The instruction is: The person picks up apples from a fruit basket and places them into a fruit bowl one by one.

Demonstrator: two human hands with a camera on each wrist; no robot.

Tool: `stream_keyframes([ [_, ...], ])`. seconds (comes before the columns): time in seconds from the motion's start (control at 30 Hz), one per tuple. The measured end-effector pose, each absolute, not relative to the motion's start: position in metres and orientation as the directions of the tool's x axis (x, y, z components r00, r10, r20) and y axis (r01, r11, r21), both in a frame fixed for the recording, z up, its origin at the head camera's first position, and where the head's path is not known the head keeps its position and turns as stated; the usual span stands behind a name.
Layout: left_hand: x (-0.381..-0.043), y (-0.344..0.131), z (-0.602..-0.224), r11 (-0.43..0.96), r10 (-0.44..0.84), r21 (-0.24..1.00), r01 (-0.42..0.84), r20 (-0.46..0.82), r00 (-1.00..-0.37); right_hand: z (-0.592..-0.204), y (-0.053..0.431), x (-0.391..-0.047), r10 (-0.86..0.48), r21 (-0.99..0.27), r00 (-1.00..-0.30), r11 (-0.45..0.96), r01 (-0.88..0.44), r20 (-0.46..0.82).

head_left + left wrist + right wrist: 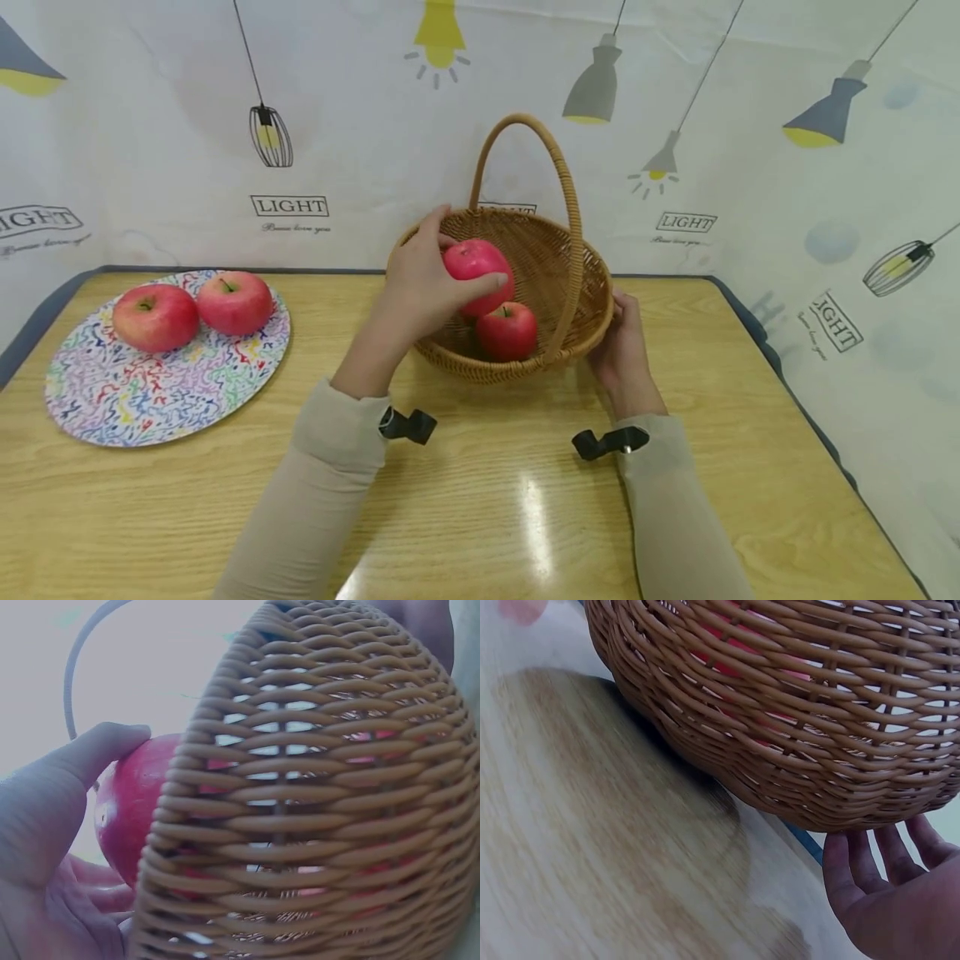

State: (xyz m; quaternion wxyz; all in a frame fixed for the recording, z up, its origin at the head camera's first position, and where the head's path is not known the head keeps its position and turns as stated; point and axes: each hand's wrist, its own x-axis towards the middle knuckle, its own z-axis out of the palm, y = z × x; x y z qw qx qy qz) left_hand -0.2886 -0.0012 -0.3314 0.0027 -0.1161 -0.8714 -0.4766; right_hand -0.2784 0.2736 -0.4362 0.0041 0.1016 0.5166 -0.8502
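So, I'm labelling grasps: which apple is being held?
The upper apple at the basket, gripped by the left hand. The others are unheld: the lower apple inside the basket, two apples on the patterned mat.

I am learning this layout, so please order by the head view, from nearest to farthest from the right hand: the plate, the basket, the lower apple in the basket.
1. Basket, touching the right hand.
2. Lower apple, inside the basket.
3. Plate, at the far left.

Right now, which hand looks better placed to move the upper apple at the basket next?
Left, most likely: the left grip holds the upper apple, while the right grip touches the basket from outside, apart from that apple.
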Motion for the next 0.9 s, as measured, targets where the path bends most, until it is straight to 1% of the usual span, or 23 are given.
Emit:
stream_keyframes([
  [0.17, -0.289, -0.009, -0.330, 0.449, 0.158, 0.876, 0.175, 0.115, -0.981, -0.436, 0.275, -0.278, 0.105, -0.884, -0.980, -0.457, 0.103, -0.169],
  [0.37, -0.284, -0.028, -0.331, 0.414, 0.089, 0.895, 0.167, 0.143, -0.986, -0.435, 0.275, -0.277, 0.097, -0.888, -0.981, -0.447, 0.109, -0.169],
  [0.63, -0.265, -0.066, -0.325, 0.475, -0.001, 0.857, 0.201, 0.229, -0.974, -0.435, 0.272, -0.277, 0.098, -0.886, -0.982, -0.452, 0.102, -0.162],
  [0.9, -0.240, -0.096, -0.320, 0.525, -0.025, 0.826, 0.205, 0.256, -0.966, -0.436, 0.273, -0.279, 0.109, -0.861, -0.978, -0.498, 0.102, -0.180],
])
